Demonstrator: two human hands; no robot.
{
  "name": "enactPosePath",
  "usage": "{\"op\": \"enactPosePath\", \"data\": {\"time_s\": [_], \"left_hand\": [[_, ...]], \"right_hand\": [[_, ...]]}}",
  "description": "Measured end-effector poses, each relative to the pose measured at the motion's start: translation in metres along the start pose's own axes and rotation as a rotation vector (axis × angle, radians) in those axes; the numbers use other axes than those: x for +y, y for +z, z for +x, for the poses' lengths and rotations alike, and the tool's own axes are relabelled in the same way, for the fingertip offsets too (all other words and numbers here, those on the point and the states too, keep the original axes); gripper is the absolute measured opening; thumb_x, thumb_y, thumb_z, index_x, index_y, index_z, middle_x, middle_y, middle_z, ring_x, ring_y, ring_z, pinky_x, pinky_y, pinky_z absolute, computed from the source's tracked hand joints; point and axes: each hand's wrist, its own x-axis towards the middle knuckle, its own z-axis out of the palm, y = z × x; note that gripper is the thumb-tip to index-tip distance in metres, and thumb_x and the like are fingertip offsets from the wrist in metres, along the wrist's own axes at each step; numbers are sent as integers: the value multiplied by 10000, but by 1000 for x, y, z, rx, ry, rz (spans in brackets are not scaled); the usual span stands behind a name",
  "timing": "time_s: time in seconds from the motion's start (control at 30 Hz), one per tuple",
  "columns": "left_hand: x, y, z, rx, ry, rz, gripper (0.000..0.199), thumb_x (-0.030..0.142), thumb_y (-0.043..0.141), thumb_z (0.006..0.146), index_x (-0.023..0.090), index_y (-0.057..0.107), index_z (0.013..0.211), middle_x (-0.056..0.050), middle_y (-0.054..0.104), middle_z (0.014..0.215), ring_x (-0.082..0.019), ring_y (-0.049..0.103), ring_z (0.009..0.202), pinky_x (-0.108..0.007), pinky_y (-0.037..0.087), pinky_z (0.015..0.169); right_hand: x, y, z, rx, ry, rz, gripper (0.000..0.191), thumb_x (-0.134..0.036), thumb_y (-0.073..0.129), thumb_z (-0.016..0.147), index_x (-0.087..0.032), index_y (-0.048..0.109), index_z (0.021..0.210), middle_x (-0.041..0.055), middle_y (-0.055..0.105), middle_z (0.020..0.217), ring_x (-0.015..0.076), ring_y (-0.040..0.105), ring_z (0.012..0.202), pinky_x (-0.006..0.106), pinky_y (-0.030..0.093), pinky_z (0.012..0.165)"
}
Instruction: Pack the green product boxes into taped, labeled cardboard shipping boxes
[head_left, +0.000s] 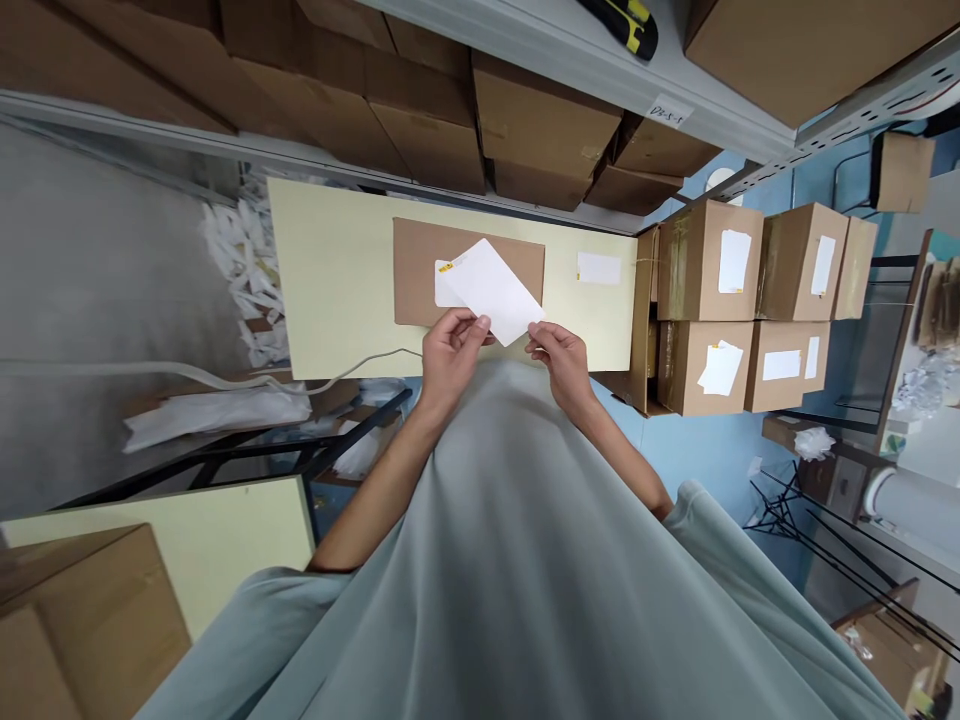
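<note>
Between my hands a white label sheet (495,290) is held tilted, with a small yellow mark near its upper left edge. My left hand (450,355) pinches its lower left edge between thumb and fingers. At the right corner, my right hand (559,358) pinches the sheet too. Behind and below the sheet lies a flat brown cardboard box (414,275) on the pale yellow table (337,270). A second white label (447,288) shows on the box, partly covered by the held sheet. Another white label (598,268) lies on the table to the right.
Stacked cartons with white labels (705,262) stand right of the table. A shelf of cardboard boxes (544,115) runs along the far side, and a black and yellow tool (630,25) lies on its upper level. A cable (352,368) crosses the table's near left edge.
</note>
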Motion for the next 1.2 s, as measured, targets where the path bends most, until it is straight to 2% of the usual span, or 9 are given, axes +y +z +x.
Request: {"op": "enactPosePath", "data": {"time_s": [0.1, 0.2, 0.3, 0.43, 0.57, 0.7, 0.93, 1.07, 1.2], "left_hand": [[-6, -7, 2, -56, -11, 75, 633, 847, 867, 811, 242, 761, 963, -65, 802, 980, -251, 798, 950, -383, 689, 905], [-16, -21, 8, -140, -104, 137, 646, 832, 853, 812, 212, 822, 992, -111, 845, 1013, -268, 819, 933, -405, 689, 903], [-24, -37, 17, -46, -121, 104, 634, 763, 914, 751, 213, 821, 1053, -117, 869, 1086, -289, 834, 1004, -424, 699, 928], [-21, -56, 27, 95, 21, 79, 517, 586, 977, 720, 235, 794, 1053, -82, 865, 1113, -299, 812, 1188, -410, 674, 1055], [-10, -70, 30, 46, 24, 56, 436, 509, 905, 798, 239, 785, 1118, -96, 852, 1129, -246, 819, 1034, -353, 680, 918], [-2, -79, 33, 9, -7, 96, 377, 423, 890, 801, 239, 800, 1117, -107, 859, 1193, -232, 805, 1037, -348, 669, 945], [-4, -94, 47, -35, -62, 95, 305, 392, 978, 803, 204, 799, 962, -84, 810, 905, -228, 791, 869, -345, 654, 868], [-8, -104, 66, -47, -66, 128, 330, 421, 998, 797, 206, 792, 939, -65, 781, 837, -227, 773, 814, -343, 635, 811], [-11, -108, 96, -52, 20, 240, 271, 421, 968, 789, 241, 789, 882, -78, 816, 976, -269, 795, 983, -373, 665, 916]], "right_hand": [[1, -3, 6, 45, -184, -161, 407, -650, 815, 966, -245, 779, 952, 33, 763, 913, 188, 710, 839, 339, 601, 801], [1, -6, 9, 41, -545, -524, 316, -538, 700, 1109, -253, 772, 995, 85, 786, 1044, 219, 725, 933, 384, 610, 894], [1, -8, 6, -210, -845, -930, 273, -377, 627, 1178, -268, 751, 960, 86, 775, 1031, 225, 708, 922, 387, 586, 885], [2, -9, -5, -478, -1015, -1137, 294, -252, 580, 1199, -281, 725, 944, 49, 748, 1014, 201, 646, 815, 361, 550, 790], [-5, -12, -10, -444, -1014, -1114, 307, -285, 561, 1219, -282, 740, 970, 50, 734, 1002, 189, 640, 787, 356, 538, 781], [-16, -12, -11, -426, -956, -1124, 359, -378, 516, 1245, -275, 775, 1019, 70, 756, 1016, 189, 683, 812, 354, 564, 804], [-25, -8, -7, -366, -855, -1073, 351, -439, 540, 1231, -279, 796, 1054, 80, 773, 1059, 208, 719, 867, 356, 591, 835], [-22, -4, 23, -282, -689, -896, 309, -478, 634, 1174, -258, 779, 1014, 66, 750, 1058, 209, 718, 940, 350, 597, 875], [-11, 2, 74, -260, -518, -735, 259, -462, 729, 1082, -236, 758, 959, 48, 748, 1031, 188, 682, 887, 353, 588, 889]]}}
